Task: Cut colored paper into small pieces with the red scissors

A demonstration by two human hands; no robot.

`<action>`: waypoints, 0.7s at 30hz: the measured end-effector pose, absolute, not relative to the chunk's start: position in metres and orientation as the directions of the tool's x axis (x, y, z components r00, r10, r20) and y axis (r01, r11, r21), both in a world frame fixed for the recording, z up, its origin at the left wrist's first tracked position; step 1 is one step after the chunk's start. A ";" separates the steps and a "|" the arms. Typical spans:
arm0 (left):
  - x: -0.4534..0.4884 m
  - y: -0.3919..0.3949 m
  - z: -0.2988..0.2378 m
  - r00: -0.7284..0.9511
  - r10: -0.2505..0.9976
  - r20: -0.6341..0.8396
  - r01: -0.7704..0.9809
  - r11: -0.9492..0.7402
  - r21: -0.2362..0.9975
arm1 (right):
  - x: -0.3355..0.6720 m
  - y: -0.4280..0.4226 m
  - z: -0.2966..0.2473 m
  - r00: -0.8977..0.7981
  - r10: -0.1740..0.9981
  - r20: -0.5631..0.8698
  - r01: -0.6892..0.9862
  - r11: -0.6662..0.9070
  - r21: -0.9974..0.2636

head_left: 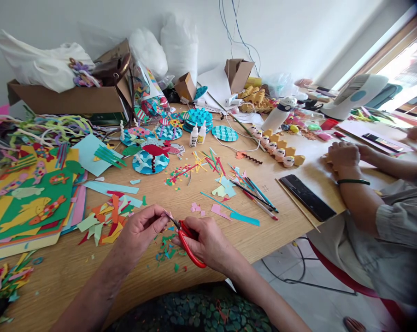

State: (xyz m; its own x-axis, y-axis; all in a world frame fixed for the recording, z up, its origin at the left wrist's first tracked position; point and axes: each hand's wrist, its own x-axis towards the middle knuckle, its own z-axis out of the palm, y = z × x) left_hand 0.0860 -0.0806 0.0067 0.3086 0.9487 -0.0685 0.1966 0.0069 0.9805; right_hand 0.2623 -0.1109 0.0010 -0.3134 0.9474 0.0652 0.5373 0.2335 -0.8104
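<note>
My right hand (208,240) grips a pair of scissors (190,249) with red handles, the blades pointing left. The blade tips meet the fingers of my left hand (148,226), which pinch a tiny pinkish scrap of paper (170,215); most of that scrap is hidden by the fingers. Below both hands lie small green and blue paper clippings (168,249). Left of my left hand is a heap of orange, red and pale green paper offcuts (99,219). Pink paper bits (196,208) and a blue paper strip (244,218) are beyond my right hand.
Pencils (258,196), a stick (296,203) and a black phone (308,197) lie to the right, near a co-worker's hands (343,157). Colored sheets with paper fish (32,198) cover the left. Glue bottles (197,134) and a blue wave-patterned disc (150,162) stand farther back.
</note>
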 end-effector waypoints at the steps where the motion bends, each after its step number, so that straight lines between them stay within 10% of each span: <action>1: 0.086 -0.081 0.007 0.309 0.949 -0.068 0.198 0.006 0.980 | 0.263 -0.111 0.001 -0.314 0.948 0.061 0.538 0.230 -0.811; 21: 0.080 -0.079 0.005 0.271 0.960 -0.071 0.124 0.039 0.992 | 0.265 -0.112 -0.002 -0.341 0.939 0.049 0.535 0.237 -0.811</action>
